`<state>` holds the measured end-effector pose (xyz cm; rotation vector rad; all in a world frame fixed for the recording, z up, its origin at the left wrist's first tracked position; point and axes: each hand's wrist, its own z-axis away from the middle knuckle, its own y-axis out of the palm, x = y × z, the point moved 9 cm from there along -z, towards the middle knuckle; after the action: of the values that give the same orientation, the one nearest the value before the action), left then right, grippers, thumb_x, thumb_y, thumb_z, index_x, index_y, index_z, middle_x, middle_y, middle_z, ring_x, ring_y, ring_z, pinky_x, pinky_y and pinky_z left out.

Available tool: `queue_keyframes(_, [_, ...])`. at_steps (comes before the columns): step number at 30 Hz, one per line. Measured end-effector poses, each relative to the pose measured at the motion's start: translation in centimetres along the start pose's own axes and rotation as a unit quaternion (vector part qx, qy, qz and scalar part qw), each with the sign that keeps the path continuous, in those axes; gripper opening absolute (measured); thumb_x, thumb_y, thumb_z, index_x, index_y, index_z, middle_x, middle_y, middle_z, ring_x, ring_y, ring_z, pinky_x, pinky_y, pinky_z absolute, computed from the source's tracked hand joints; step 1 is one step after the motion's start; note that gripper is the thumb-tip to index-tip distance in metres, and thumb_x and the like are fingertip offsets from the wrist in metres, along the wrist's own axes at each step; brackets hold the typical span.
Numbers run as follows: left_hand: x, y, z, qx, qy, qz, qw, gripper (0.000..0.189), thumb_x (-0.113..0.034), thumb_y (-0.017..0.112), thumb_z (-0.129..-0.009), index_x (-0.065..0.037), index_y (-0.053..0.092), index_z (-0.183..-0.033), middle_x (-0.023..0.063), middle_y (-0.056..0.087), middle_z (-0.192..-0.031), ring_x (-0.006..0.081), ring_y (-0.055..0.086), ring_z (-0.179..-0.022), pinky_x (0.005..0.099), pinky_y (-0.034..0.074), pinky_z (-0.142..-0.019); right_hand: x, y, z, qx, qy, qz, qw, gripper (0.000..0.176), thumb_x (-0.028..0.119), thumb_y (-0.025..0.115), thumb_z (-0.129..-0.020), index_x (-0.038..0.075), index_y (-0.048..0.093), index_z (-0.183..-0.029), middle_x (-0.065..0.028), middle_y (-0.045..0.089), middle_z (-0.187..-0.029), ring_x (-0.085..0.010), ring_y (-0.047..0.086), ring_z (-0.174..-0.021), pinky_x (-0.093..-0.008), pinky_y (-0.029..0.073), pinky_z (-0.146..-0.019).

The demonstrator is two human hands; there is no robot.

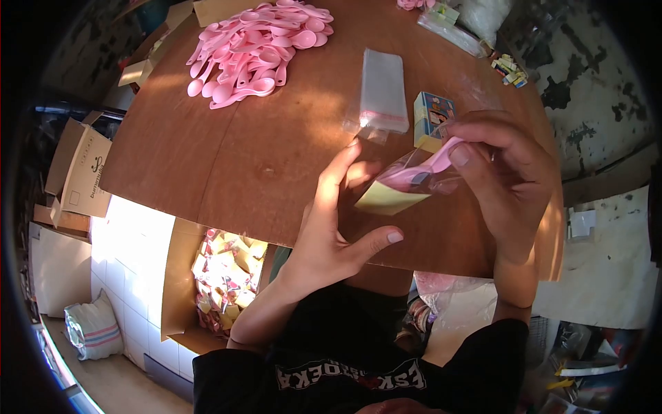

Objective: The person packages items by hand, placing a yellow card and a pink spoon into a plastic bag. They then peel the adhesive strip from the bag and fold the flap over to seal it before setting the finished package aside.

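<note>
My right hand (509,176) pinches a pink spoon (431,164) by its end, between thumb and fingers. The spoon sits in a clear plastic bag, with a pale yellow card (390,198) at the bag's lower left end. My left hand (338,228) is open just left of the card, thumb and fingers spread apart, holding nothing. Beyond my hands lies a stack of clear plastic bags (383,86) with a pink strip near its near end. Right beside the stack stands a small blue and yellow box (434,117), partly covered by the bagged spoon and my right hand.
A large heap of pink spoons (258,52) lies at the far left of the brown wooden table (262,165). Below the table's near edge, a cardboard box (181,276) holds many packed pieces. Small yellow boxes (509,70) and plastic packs (452,34) lie at the far right.
</note>
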<state>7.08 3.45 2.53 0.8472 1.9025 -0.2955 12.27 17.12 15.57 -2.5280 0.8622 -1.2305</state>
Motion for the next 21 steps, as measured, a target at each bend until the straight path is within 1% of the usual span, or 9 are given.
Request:
queue_keyframes(2, [-0.8,-1.3,-0.4,-0.023,0.041,-0.066,0.997,0.089,-0.008,0.079,-0.078,-0.003,0.024,-0.148,0.0153,0.05,-0.132,0.0238,0.048,-0.126,0.0386,0.036,-0.107,1.5,-0.9,-1.4,-0.035,-0.062,0.071,0.995,0.012,-0.003,0.066,-0.085,-0.005,0.068,-0.096,-0.0116,0.068,-0.096,-0.0159,0.066,-0.085,-0.0252,0.052,-0.075])
queue_keyframes(4, [-0.6,-2.2,-0.5,-0.064,0.01,-0.072,0.995,0.081,-0.007,0.076,-0.081,-0.002,0.027,-0.146,0.0152,0.049,-0.134,0.024,0.048,-0.126,0.0389,0.036,-0.107,2.3,-1.4,-2.2,-0.07,-0.124,0.144,0.979,0.013,-0.003,0.068,-0.082,-0.004,0.069,-0.095,-0.0121,0.069,-0.094,-0.0173,0.067,-0.082,-0.0261,0.052,-0.073])
queue_keyframes(6, [-0.8,-2.6,-0.9,-0.089,0.0,-0.065,0.994,0.072,-0.006,0.074,-0.082,-0.001,0.035,-0.142,0.0158,0.051,-0.131,0.0241,0.05,-0.124,0.0391,0.037,-0.106,1.3,0.8,-2.8,0.017,-0.119,0.215,0.969,0.016,-0.001,0.07,-0.079,-0.002,0.071,-0.095,-0.0126,0.069,-0.089,-0.0202,0.067,-0.078,-0.0279,0.052,-0.071])
queue_keyframes(9, [-1.8,-2.9,-1.8,-0.066,0.027,-0.118,0.99,0.062,-0.007,0.073,-0.082,0.0,0.044,-0.136,0.0169,0.053,-0.129,0.0241,0.05,-0.123,0.0384,0.038,-0.105,2.0,1.2,-2.6,0.016,-0.129,0.197,0.972,0.016,-0.001,0.07,-0.079,-0.001,0.072,-0.095,-0.0126,0.069,-0.089,-0.0211,0.067,-0.078,-0.029,0.052,-0.07])
queue_keyframes(13, [-4.5,-2.3,-3.2,-0.069,0.069,-0.103,0.99,0.057,-0.008,0.074,-0.081,0.001,0.049,-0.132,0.0182,0.054,-0.128,0.0252,0.052,-0.121,0.0365,0.04,-0.101,2.0,1.8,-1.8,0.012,-0.058,0.077,0.995,0.013,0.0,0.069,-0.082,-0.002,0.071,-0.095,-0.0124,0.07,-0.089,-0.0192,0.067,-0.079,-0.0273,0.052,-0.07])
queue_keyframes(16, [-5.6,-1.8,-3.6,-0.059,0.073,-0.064,0.994,0.044,-0.008,0.07,-0.086,0.002,0.055,-0.125,0.0161,0.064,-0.11,0.0197,0.062,-0.104,0.0305,0.047,-0.089,1.7,2.5,-1.2,0.037,0.014,0.012,0.999,0.013,0.002,0.069,-0.083,-0.002,0.071,-0.095,-0.0127,0.07,-0.088,-0.0201,0.068,-0.08,-0.0284,0.053,-0.072])
queue_keyframes(18, [-3.9,-1.3,-3.3,-0.04,-0.044,0.033,0.998,0.028,-0.008,0.064,-0.091,0.002,0.06,-0.117,0.0097,0.069,-0.085,0.0112,0.065,-0.077,0.0238,0.051,-0.069,0.8,3.6,-0.6,0.096,0.062,-0.013,0.993,0.015,-0.004,0.064,-0.086,-0.006,0.068,-0.1,-0.0129,0.066,-0.1,-0.0156,0.064,-0.085,-0.0257,0.052,-0.075])
queue_keyframes(19, [-4.3,-1.3,-3.2,-0.039,-0.041,0.032,0.998,0.028,-0.008,0.064,-0.091,0.002,0.06,-0.117,0.0097,0.069,-0.085,0.0112,0.065,-0.077,0.0238,0.051,-0.069,1.4,3.9,-1.0,0.1,-0.002,0.012,0.995,0.016,-0.003,0.066,-0.084,-0.004,0.069,-0.099,-0.0117,0.066,-0.096,-0.0161,0.065,-0.082,-0.025,0.051,-0.073])
queue_keyframes(21, [-4.2,-1.3,-3.0,-0.021,-0.079,-0.044,0.996,0.02,-0.006,0.057,-0.096,0.004,0.062,-0.112,0.0091,0.07,-0.083,0.0114,0.067,-0.075,0.0223,0.052,-0.065,2.1,4.1,-1.0,0.098,-0.027,0.07,0.992,0.016,-0.003,0.067,-0.082,-0.002,0.07,-0.098,-0.0111,0.066,-0.095,-0.0168,0.065,-0.081,-0.0255,0.051,-0.072])
